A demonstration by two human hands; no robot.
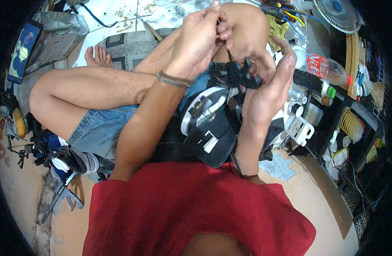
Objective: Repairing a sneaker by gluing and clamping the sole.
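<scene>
A black shoe with a white sole edge and a white patch rests in my lap. Above it, dark strap-like or lace-like parts bunch up beside my right hand. My left hand is raised past the shoe, thumb pressed to curled fingers; whatever it pinches, if anything, is too small to make out. To the shoe's right, my right hand is raised with its fingers bent and apart, somewhat blurred. Nothing shows clearly in its grasp.
A phone stands at the left by a grey box. Bottles, a white fan and a black rack are on the right. A clamp and several shoes lie at lower left. A patterned cushion lies ahead.
</scene>
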